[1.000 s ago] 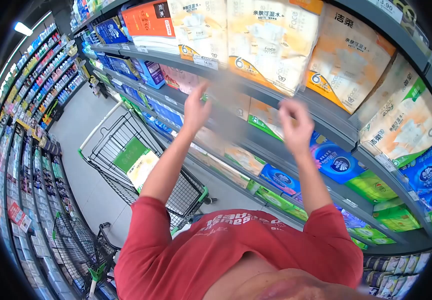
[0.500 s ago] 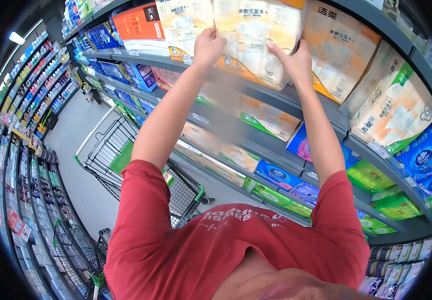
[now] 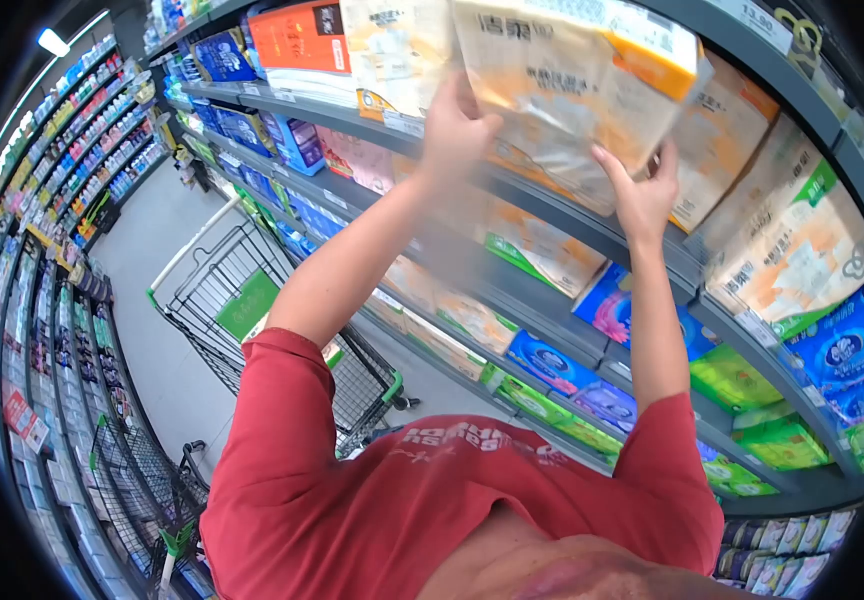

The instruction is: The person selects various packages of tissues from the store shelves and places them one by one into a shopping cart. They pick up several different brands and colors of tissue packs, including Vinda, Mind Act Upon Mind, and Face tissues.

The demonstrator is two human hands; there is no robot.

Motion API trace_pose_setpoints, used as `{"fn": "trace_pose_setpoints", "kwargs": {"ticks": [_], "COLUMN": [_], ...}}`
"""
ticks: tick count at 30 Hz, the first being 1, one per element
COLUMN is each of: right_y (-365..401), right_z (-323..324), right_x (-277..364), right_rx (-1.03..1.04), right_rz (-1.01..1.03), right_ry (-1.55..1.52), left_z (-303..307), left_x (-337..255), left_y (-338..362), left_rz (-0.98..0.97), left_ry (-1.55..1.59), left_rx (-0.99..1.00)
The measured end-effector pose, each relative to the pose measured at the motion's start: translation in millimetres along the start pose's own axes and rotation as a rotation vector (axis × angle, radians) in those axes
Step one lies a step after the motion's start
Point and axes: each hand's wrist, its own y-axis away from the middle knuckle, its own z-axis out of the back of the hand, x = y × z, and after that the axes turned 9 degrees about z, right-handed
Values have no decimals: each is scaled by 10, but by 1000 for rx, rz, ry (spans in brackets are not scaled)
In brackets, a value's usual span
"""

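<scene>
A cream and orange tissue pack (image 3: 572,85) is tilted at the front of the upper shelf, its orange-edged top end showing. My right hand (image 3: 640,190) grips its lower right corner, thumb on the front and fingers round the side. At the pack's left edge is my left hand (image 3: 457,125), blurred, with its fingers bent; whether it holds the pack is unclear. Another cream pack (image 3: 397,55) stands just left of it, and a similar pack (image 3: 717,140) stands to the right.
An orange-red pack (image 3: 302,45) stands further left on the shelf. Lower shelves hold blue (image 3: 552,362) and green packs (image 3: 737,380). A shopping cart (image 3: 222,260) stands in the aisle at left, with another cart (image 3: 132,470) nearer. Opposite shelves (image 3: 42,330) line the far left.
The pack has tipped, and its top end now shows. Both hands have moved right and slightly down in view, and the camera view has shifted a little.
</scene>
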Motion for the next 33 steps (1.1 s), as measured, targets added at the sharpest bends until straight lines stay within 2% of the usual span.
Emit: {"fn": "trace_pose_setpoints", "kwargs": {"ticks": [1, 2, 4, 5, 6, 7, 8, 9, 11, 12, 13, 14, 15, 16, 17, 18, 19, 20, 21, 22, 24, 26, 27, 28, 30, 32, 33], "right_y": [-16, -6, 95, 97, 144, 152, 168, 182, 162, 123, 73, 39, -1, -53, -61, -17, 64, 182, 278, 347, 650, 963, 1132, 1359, 1855, 2382, 2614], "right_z": [-19, 12, 57, 75, 95, 143, 191, 195, 146, 158, 164, 123, 39, -112, -262, -321, -459, -617, -739, -837, -1212, -1569, -1724, -1906, -2283, -2588, -2719], "right_x": [-5, 7, 56, 55, -31, -77, -112, -133, -35, 82, 211, 309, 388, 482, 547, 552, 612, 724, 772, 653, 755, 814, 806, 782, 619, 552, 543], "right_rx": [-11, 15, 54, 62, 48, 84, 60, 40, -78, -8, 68, 98, 120, 123, 111, 174, 186, 209, 233, 369, 454, 598, 728, 796, 986, 1178, 1194], "right_rz": [21, 75, 120, 188, 266, 261, 332, 403, 460, 499, 544, 558, 579, 613, 640, 555, 554, 391, 228, 243, 128, 45, -4, 1, 150, 134, 132], "right_ry": [-5, 25, 85, 152, 157, 142, 218, 287, 173, 297, 418, 385, 351, 126, -99, -72, -100, -168, -230, -147, -393, -421, -421, -425, -472, -456, -466], "left_z": [91, 170, 271, 284, 292, 336, 388, 416, 512, 678, 713, 786, 892, 1005, 1162, 1301, 1435, 1583, 1734, 1871, 2212, 2459, 2494, 2703, 2899, 2828, 2934], "left_x": [-53, -89, 21, 68, 126, 137, 146, 186, 304, -228, -166, -299, -257, -238, -337, -309, -291, -280, -239, -155, 136, 552, 539, 996, 1583, 1445, 1740], "left_y": [-104, -210, -208, -253, -290, -248, -203, -201, -262, 25, -53, 36, 80, 101, 241, 341, 415, 506, 634, 786, 1120, 1564, 1791, 2038, 2568, 2947, 3240], "left_rz": [-20, -36, 32, 44, -152, -333, -229, -407, -526, -89, -661, -419, -544, -546, -377, -373, -379, -382, -275, -160, 78, 353, 365, 465, 678, 801, 923], "left_ry": [-155, -165, -109, -99, -273, -459, -350, -409, -399, -624, -324, -126, -79, 6, 52, 3, -48, -66, -36, 5, -47, -183, -162, -76, 124, 328, 487], "left_rx": [85, 63, 288, 271, 269, 259, 251, 178, 116, 299, 149, 174, 116, 145, 195, 153, 119, 102, 81, 58, -6, -130, -207, -200, -342, -468, -520]}}
